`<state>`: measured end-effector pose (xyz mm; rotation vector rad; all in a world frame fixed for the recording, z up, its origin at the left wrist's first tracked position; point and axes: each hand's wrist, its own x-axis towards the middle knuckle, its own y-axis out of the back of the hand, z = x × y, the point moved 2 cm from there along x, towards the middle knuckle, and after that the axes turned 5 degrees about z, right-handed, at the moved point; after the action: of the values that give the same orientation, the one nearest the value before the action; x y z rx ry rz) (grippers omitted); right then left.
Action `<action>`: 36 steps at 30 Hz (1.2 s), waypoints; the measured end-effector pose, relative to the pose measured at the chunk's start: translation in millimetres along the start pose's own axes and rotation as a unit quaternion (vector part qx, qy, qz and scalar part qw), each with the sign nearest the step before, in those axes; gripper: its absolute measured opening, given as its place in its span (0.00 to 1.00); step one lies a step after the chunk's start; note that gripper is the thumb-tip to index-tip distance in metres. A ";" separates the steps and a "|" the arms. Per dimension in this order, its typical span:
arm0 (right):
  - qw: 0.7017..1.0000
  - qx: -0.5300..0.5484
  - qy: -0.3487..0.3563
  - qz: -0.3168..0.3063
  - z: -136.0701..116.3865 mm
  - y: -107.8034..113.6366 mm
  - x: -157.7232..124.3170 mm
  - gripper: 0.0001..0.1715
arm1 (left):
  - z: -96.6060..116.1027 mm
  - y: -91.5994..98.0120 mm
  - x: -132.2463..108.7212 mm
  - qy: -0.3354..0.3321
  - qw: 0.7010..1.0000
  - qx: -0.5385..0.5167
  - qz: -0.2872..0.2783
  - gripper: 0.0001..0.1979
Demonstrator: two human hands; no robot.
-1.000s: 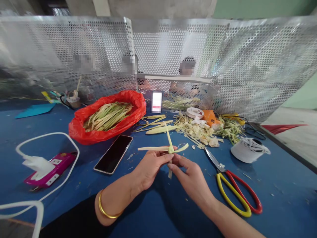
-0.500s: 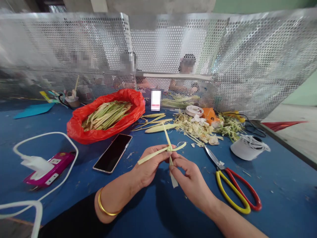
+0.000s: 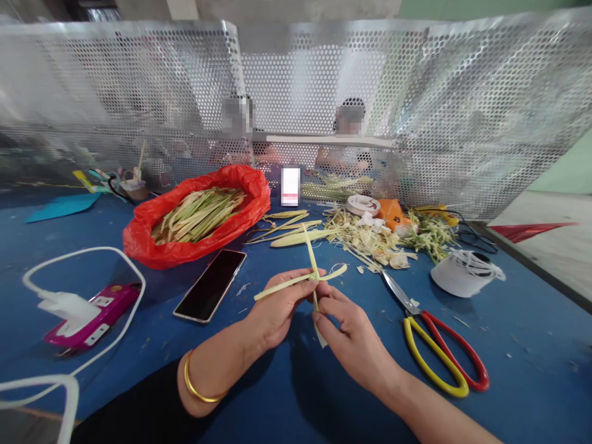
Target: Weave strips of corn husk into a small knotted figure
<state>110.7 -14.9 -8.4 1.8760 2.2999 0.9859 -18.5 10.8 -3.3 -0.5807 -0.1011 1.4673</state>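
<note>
Both hands meet over the blue table (image 3: pixel 531 345), pinching crossed pale-green leaf strips (image 3: pixel 282 286) at their knot. My left hand (image 3: pixel 276 308), with a gold bangle on its wrist, grips the crossing from the left. My right hand (image 3: pixel 348 327) pinches the strip end that hangs below the knot. One strip points up and away, another runs out to the left. A red plastic bag (image 3: pixel 152 237) holding several leaf strips lies behind to the left.
Yellow-and-red scissors (image 3: pixel 439 351) lie to the right. A black phone (image 3: pixel 210 285) lies to the left, with a pink power bank (image 3: pixel 95 320) and white cable beyond. Leaf scraps (image 3: pixel 370 237), a white string roll (image 3: pixel 462 277) and a perforated metal screen (image 3: pixel 416 111) stand behind; people sit beyond it.
The crossed strips have been turned so the left end tilts down. My right hand moved slightly lower and pulled on the hanging end. The view shifted a little.
</note>
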 end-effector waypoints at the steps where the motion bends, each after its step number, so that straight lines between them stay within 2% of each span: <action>1: 1.000 -0.003 0.000 -0.001 0.6 -0.8 0.0 0.18 | -0.2 0.1 0.3 0.001 1.000 -0.001 -0.001 0.15; 5: 1.000 -0.021 0.008 -0.009 1.4 -1.8 0.1 0.18 | -0.2 0.9 1.0 0.015 1.000 -0.008 -0.003 0.14; 8: 0.997 -0.072 0.040 -0.003 -1.0 5.3 0.2 0.17 | 2.0 2.6 1.8 0.034 0.999 -0.028 -0.006 0.11; 9: 0.993 -0.099 0.054 0.019 -2.0 10.1 0.5 0.17 | 3.5 3.5 2.1 0.035 0.999 -0.032 -0.011 0.10; 12: 0.966 -0.194 0.094 0.143 -3.9 27.5 2.9 0.10 | 7.8 5.5 2.7 0.037 0.998 -0.020 -0.045 0.10; 14: 0.946 -0.245 0.114 0.179 -2.4 33.9 5.8 0.07 | 9.3 5.7 2.4 0.044 0.996 -0.007 -0.075 0.12; 16: 0.946 -0.264 0.124 0.142 1.0 32.5 8.7 0.08 | 8.5 4.9 1.8 0.057 0.994 0.007 -0.092 0.12; 18: 0.953 -0.260 0.125 0.089 4.4 26.3 9.5 0.05 | 5.6 3.8 1.4 0.067 0.994 0.024 -0.082 0.14; 20: 0.955 -0.262 0.124 0.065 5.7 19.4 8.0 0.12 | 1.5 2.8 1.4 0.054 0.996 0.052 -0.055 0.17; 22: 0.953 -0.270 0.127 0.062 4.7 14.4 5.6 0.15 | -2.3 1.7 1.9 0.014 0.995 0.097 -0.030 0.18; 25: 0.953 -0.269 0.130 0.060 2.0 11.7 3.0 0.16 | -7.1 0.1 2.9 -0.029 0.988 0.151 -0.025 0.20; 36: 0.942 -0.284 0.164 0.073 -9.9 14.7 -1.8 0.17 | -4.4 -0.6 5.0 -0.045 0.984 0.168 0.026 0.19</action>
<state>120.3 -19.9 5.8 1.7370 1.7248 1.8604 -15.6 14.2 -8.2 -0.2434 0.0911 1.5200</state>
